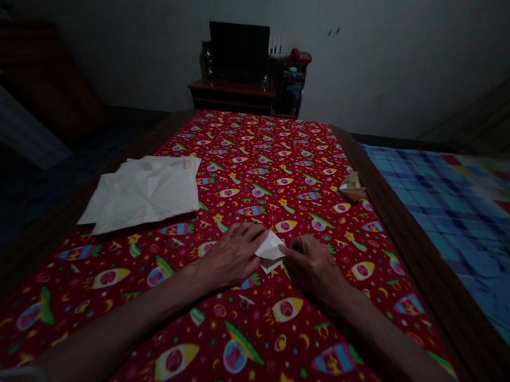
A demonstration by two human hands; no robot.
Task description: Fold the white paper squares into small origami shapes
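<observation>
A small folded piece of white paper (270,251) lies on the red patterned cloth (257,156) between my two hands. My left hand (231,256) rests palm down with its fingers stretched flat over the paper's left side. My right hand (313,266) is curled, its fingertips pinching the paper's right edge against the cloth.
A stack of creased white paper sheets (145,193) lies at the left of the cloth. A small folded paper figure (352,187) sits near the right edge. A blue checked surface (461,215) lies to the right. A dark cabinet with a screen (245,69) stands at the wall.
</observation>
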